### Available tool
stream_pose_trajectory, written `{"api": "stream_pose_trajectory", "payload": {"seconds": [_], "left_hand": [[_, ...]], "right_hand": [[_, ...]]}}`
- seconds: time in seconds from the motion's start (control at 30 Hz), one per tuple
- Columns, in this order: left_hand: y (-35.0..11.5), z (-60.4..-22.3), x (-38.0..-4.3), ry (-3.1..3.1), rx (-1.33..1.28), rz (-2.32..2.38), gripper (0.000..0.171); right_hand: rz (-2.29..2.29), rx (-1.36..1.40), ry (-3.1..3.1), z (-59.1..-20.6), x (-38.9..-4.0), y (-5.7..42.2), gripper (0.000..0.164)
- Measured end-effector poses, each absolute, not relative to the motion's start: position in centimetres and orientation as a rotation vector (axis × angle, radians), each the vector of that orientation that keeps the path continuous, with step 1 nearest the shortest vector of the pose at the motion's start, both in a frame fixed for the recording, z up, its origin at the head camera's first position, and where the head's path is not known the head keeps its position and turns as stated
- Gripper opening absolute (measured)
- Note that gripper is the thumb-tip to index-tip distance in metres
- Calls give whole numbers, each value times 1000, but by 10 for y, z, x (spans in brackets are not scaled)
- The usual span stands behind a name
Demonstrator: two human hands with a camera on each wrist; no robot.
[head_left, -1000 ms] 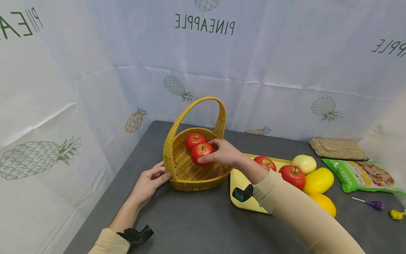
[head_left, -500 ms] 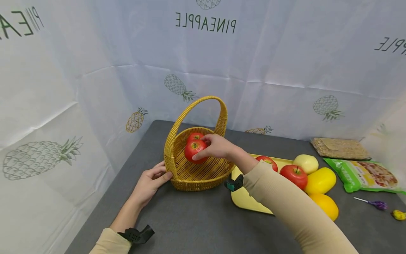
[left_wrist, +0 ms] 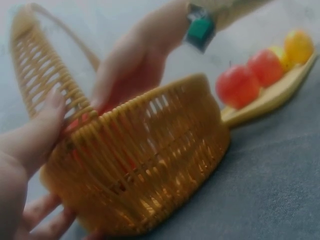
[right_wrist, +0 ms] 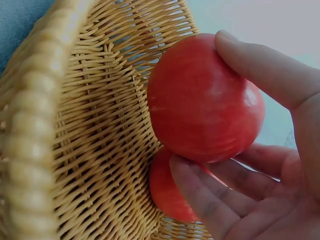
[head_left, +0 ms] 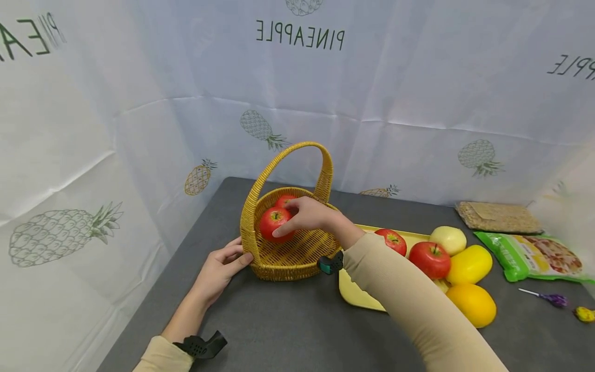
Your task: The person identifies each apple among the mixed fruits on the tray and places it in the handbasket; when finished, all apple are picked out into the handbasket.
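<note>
A red apple is pinched between the thumb and fingers of my right hand, inside the left part of a yellow wicker basket with a tall arched handle. Behind it sits a second red apple, partly covered by the held one; the right wrist view shows that apple low against the woven wall. My left hand grips the basket's left side at the foot of the handle. In the left wrist view its thumb lies over the handle base, with the fingers against the outer wall.
Right of the basket, a yellow tray bears red apples, a pale round fruit and yellow fruits. Farther right lie a green food packet, a flat tan package and a purple lollipop-like item.
My right hand has carried the apple leftward across the basket, over to its left wall and in front of the other apple. The left hand has stayed on the basket.
</note>
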State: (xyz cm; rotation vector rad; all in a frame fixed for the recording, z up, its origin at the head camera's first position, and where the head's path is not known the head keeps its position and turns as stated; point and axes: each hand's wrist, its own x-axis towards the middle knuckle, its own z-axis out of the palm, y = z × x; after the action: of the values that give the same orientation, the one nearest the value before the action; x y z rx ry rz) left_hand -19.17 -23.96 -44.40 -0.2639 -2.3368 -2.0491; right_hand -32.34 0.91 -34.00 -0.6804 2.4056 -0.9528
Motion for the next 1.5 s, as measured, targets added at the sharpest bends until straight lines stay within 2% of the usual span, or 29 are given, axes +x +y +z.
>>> {"api": "stream_pose_trajectory", "payload": {"seconds": [0.9, 1.23, 1.5], "left_hand": [[-239, -443, -187, -2341, -260, -2042, 21], [-236, -444, -188, -2350, -253, -2055, 21], [-236, -441, -186, -2315, -272, -2072, 23]], "right_hand": [[-633, -789, 2466, -355, -316, -23, 79], [-669, -785, 2466, -343, -303, -3, 84], [-865, -825, 2485, -327, -279, 32, 69]]}}
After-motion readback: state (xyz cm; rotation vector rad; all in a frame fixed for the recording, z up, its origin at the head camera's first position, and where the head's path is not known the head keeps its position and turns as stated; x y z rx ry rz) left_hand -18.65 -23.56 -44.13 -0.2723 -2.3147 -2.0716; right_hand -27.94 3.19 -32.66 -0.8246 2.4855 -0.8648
